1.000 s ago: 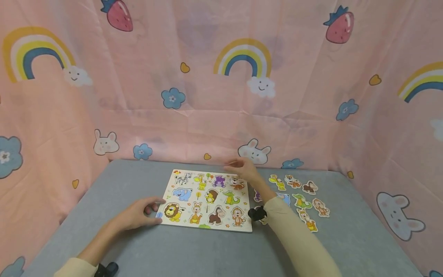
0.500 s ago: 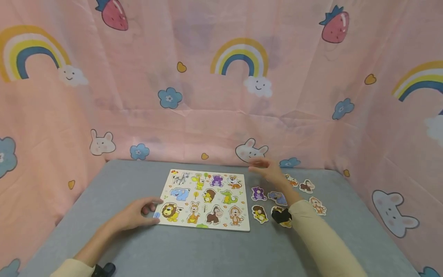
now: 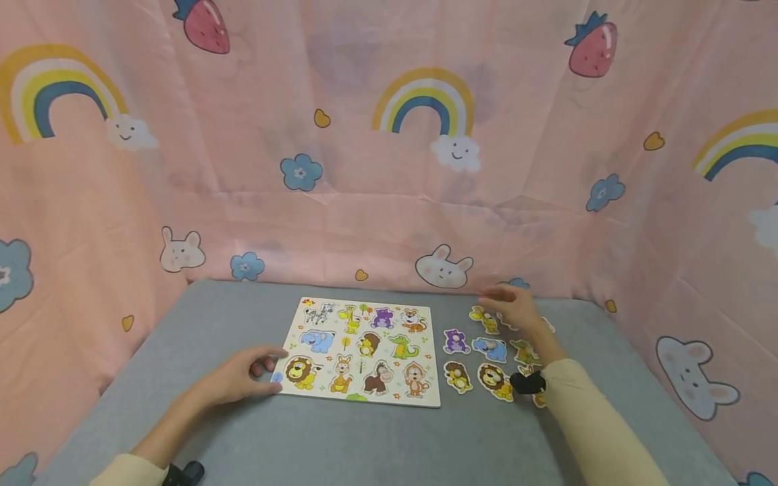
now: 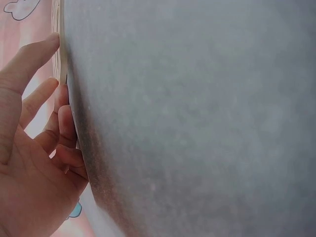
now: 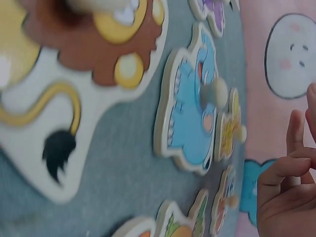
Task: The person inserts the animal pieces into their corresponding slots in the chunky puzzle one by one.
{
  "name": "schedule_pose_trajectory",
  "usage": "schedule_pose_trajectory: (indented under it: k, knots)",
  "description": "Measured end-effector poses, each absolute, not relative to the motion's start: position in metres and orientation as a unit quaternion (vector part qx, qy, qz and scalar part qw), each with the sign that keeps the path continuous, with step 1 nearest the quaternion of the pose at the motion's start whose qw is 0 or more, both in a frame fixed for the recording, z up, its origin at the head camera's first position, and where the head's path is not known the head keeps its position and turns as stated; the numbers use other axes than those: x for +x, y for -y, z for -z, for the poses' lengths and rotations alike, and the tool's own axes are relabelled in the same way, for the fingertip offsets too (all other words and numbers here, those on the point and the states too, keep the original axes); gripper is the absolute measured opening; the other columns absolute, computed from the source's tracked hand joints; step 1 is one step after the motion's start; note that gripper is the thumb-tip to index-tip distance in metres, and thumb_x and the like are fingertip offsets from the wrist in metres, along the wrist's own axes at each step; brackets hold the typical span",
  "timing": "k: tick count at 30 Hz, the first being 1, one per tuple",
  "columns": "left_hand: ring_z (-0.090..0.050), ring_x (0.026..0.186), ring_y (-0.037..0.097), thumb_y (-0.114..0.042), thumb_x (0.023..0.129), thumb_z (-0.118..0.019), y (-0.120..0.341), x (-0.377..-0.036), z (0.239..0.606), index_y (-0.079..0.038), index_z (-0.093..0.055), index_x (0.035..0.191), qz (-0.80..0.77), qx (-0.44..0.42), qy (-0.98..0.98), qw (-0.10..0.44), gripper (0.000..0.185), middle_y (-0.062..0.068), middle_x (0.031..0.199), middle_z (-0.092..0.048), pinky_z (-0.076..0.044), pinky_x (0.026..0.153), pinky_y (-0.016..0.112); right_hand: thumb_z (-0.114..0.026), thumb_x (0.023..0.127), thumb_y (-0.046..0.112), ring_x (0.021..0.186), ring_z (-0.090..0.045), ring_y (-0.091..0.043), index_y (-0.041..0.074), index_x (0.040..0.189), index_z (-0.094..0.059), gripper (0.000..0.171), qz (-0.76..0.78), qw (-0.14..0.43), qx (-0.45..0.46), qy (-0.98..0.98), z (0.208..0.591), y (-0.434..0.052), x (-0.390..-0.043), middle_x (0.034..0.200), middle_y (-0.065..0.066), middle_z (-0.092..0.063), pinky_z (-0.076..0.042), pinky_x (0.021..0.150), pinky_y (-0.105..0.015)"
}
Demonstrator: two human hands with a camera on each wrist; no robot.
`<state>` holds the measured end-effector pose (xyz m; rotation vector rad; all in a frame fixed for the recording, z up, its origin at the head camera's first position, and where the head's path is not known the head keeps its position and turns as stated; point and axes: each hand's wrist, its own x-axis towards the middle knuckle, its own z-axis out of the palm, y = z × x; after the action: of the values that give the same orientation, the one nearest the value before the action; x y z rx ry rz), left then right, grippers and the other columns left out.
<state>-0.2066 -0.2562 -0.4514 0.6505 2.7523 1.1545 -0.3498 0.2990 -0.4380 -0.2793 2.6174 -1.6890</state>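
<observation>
Starting on the left, the left hand (image 3: 240, 379) is lying on the grey table (image 3: 182, 317) with its fingers loosely spread and relaxed, fingertips right up against the near-left corner of the puzzle board (image 3: 360, 351); it isn't gripping anything, and the left wrist view shows the fingers (image 4: 37, 101) straight-ish along the board's edge (image 4: 60, 44). The board lies flat in the middle of the table, printed with animal pictures: zebra, giraffe, a purple one and a tiger along the far row, elephant and crocodile in the middle, lion, gorilla and monkey nearest the person. Just right of the board there's a scatter of loose animal pieces lying flat on the table: a purple piece (image 3: 454, 341), a blue elephant piece (image 3: 491, 348), a small yellow piece (image 3: 457, 376) and a lion piece (image 3: 495, 381) in the near part, plus a giraffe piece (image 3: 484, 318) farther back. The right wrist view shows the lion piece (image 5: 74, 74) and elephant piece (image 5: 190, 113) up close, each with a little wooden knob. The right hand (image 3: 513, 307) is over the far end of that scatter, close to the giraffe piece, fingers stretched out and only lightly bent, with nothing in it as far as I can see. Pink curtain (image 3: 389, 135) with rainbows, bunnies and strawberries wraps round the back and sides.
</observation>
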Motion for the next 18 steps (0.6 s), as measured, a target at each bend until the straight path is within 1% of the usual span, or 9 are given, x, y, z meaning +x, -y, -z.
schedule_pose_trajectory:
  k: [1, 4, 5, 7, 8, 10, 13, 16, 18]
  knots:
    - [-0.049, 0.080, 0.014, -0.023, 0.082, -0.086, 0.256, -0.207, 0.451, -0.001, -0.064, 0.128, -0.379, 0.213, -0.900, 0.043, 0.056, -0.001, 0.093, -0.055, -0.040, 0.073, 0.031, -0.075, 0.095, 0.024, 0.064, -0.048, -0.018, -0.004, 0.133, -0.061, 0.050, 0.538, 0.008, -0.085, -0.838, 0.439, -0.301, -0.350, 0.116, -0.015, -0.068, -0.039, 0.050, -0.031]
    - [-0.049, 0.080, 0.015, -0.022, 0.081, -0.087, 0.254, -0.206, 0.450, -0.001, -0.064, 0.128, -0.380, 0.214, -0.899, 0.041, 0.056, -0.002, 0.093, -0.055, -0.040, 0.073, 0.032, -0.075, 0.096, 0.023, 0.067, -0.051, -0.017, -0.004, 0.133, -0.061, 0.048, 0.530, 0.010, -0.068, -0.845, 0.441, -0.307, -0.349, 0.114, -0.015, -0.068, -0.042, 0.053, -0.031]
    - [-0.049, 0.080, 0.015, -0.022, 0.081, -0.087, 0.254, -0.206, 0.450, -0.001, -0.064, 0.128, -0.380, 0.213, -0.899, 0.040, 0.056, -0.002, 0.093, -0.055, -0.040, 0.073, 0.032, -0.075, 0.096, 0.022, 0.071, -0.053, -0.019, -0.004, 0.133, -0.061, 0.047, 0.527, 0.010, -0.063, -0.848, 0.442, -0.309, -0.349, 0.114, -0.016, -0.068, -0.044, 0.055, -0.032]
    - [-0.049, 0.080, 0.015, -0.022, 0.081, -0.087, 0.254, -0.205, 0.449, -0.001, -0.064, 0.128, -0.381, 0.212, -0.899, 0.042, 0.056, -0.002, 0.093, -0.055, -0.039, 0.073, 0.032, -0.074, 0.096, 0.022, 0.085, -0.059, -0.022, -0.004, 0.133, -0.061, 0.046, 0.515, 0.011, -0.053, -0.855, 0.444, -0.311, -0.348, 0.116, -0.014, -0.068, -0.048, 0.063, -0.033]
    - [-0.049, 0.080, 0.015, -0.022, 0.081, -0.087, 0.254, -0.205, 0.449, -0.001, -0.064, 0.127, -0.382, 0.212, -0.899, 0.042, 0.055, -0.002, 0.093, -0.055, -0.040, 0.072, 0.031, -0.074, 0.096, 0.022, 0.093, -0.060, -0.025, -0.004, 0.133, -0.061, 0.047, 0.510, 0.013, -0.051, -0.858, 0.444, -0.312, -0.348, 0.117, -0.014, -0.067, -0.050, 0.068, -0.034]
    - [-0.049, 0.080, 0.016, -0.021, 0.081, -0.087, 0.254, -0.205, 0.449, -0.001, -0.064, 0.127, -0.383, 0.210, -0.898, 0.042, 0.054, -0.002, 0.093, -0.055, -0.040, 0.072, 0.031, -0.074, 0.096, 0.023, 0.101, -0.060, -0.029, -0.003, 0.133, -0.061, 0.047, 0.501, 0.013, -0.045, -0.864, 0.445, -0.314, -0.347, 0.120, -0.015, -0.066, -0.051, 0.073, -0.036]
    - [-0.049, 0.080, 0.015, -0.020, 0.082, -0.087, 0.256, -0.205, 0.450, -0.002, -0.064, 0.127, -0.382, 0.207, -0.900, 0.042, 0.054, -0.002, 0.093, -0.055, -0.040, 0.072, 0.031, -0.074, 0.096, 0.023, 0.107, -0.059, -0.032, -0.004, 0.132, -0.062, 0.047, 0.484, 0.013, -0.050, -0.874, 0.446, -0.316, -0.347, 0.125, -0.019, -0.064, -0.051, 0.078, -0.039]
    - [-0.050, 0.080, 0.015, -0.022, 0.082, -0.087, 0.256, -0.205, 0.451, -0.003, -0.064, 0.127, -0.377, 0.204, -0.902, 0.041, 0.054, -0.002, 0.093, -0.055, -0.040, 0.073, 0.030, -0.075, 0.095, 0.021, 0.107, -0.057, -0.033, -0.005, 0.129, -0.064, 0.044, 0.467, 0.010, -0.062, -0.882, 0.448, -0.317, -0.346, 0.126, -0.021, -0.063, -0.050, 0.078, -0.040]
    - [-0.050, 0.081, 0.014, -0.022, 0.082, -0.086, 0.256, -0.205, 0.451, -0.003, -0.064, 0.127, -0.377, 0.206, -0.902, 0.041, 0.054, -0.002, 0.094, -0.054, -0.040, 0.073, 0.031, -0.076, 0.094, 0.020, 0.106, -0.058, -0.033, -0.005, 0.127, -0.065, 0.043, 0.458, 0.007, -0.071, -0.886, 0.450, -0.317, -0.347, 0.124, -0.021, -0.064, -0.050, 0.077, -0.040]
